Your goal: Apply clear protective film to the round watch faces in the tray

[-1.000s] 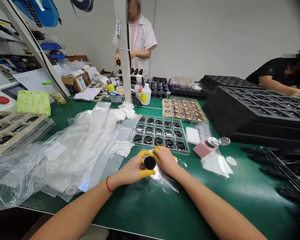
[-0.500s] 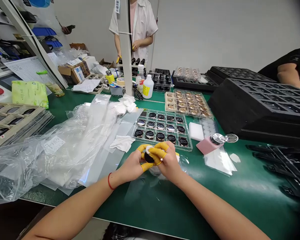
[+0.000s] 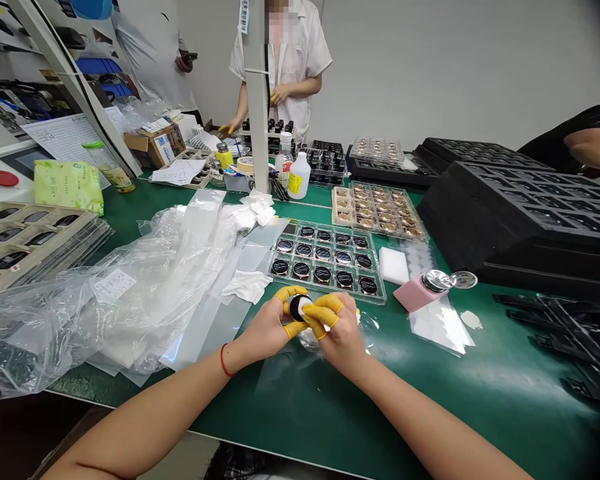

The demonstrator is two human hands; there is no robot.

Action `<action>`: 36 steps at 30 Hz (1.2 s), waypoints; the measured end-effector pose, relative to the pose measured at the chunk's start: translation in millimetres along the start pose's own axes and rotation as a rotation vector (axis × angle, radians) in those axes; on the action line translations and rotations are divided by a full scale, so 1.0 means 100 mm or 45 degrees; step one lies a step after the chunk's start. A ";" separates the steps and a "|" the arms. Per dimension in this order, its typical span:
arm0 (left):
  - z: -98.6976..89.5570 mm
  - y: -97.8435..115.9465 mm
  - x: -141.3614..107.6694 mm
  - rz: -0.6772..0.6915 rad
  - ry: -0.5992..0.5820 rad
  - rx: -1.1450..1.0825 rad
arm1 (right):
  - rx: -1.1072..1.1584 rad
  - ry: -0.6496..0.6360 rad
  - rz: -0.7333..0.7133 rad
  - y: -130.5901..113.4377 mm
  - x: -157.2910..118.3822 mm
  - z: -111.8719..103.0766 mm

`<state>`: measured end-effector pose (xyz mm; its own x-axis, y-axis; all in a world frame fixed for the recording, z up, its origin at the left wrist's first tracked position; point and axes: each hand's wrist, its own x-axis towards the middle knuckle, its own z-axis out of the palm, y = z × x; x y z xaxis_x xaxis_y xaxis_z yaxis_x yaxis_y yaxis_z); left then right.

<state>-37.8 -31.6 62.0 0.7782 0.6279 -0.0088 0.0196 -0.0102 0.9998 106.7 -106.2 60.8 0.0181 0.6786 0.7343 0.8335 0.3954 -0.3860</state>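
Observation:
My left hand (image 3: pixel 266 328), with yellow finger cots on its fingertips, is closed around the edge of a round black disc (image 3: pixel 295 309) that looks like a watch face. A small white wipe (image 3: pixel 304 303) is pinched in the fingers of my right hand (image 3: pixel 344 337), also in yellow cots, and rests against the disc's face. Just beyond my hands lies a clear plastic tray (image 3: pixel 381 296) with several round black watch faces in its compartments. Below my hands, a clear round object (image 3: pixel 308 340) is mostly covered, so its kind is unclear.
A crumpled wipe (image 3: pixel 247 285) and clear plastic bags (image 3: pixel 145 293) lie to the left. On the right stand a pink pump bottle (image 3: pixel 416 291), a white block (image 3: pixel 393 265) and black foam trays (image 3: pixel 473 230). A co-worker (image 3: pixel 300 73) stands across the table beside a white post (image 3: pixel 257 100).
My right hand's fingers and the wipe have slid right across the disc, uncovering more of its black face. Another person at the back left has come further into view.

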 end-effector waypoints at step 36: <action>-0.01 0.03 0.00 0.243 0.105 -0.151 | 0.067 -0.321 0.459 0.06 0.15 -0.21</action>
<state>-38.0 -31.0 64.7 0.7067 0.6849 0.1774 -0.2006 -0.0465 0.9786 123.5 -106.1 81.2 0.1619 0.9062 0.3906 0.7691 0.1321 -0.6253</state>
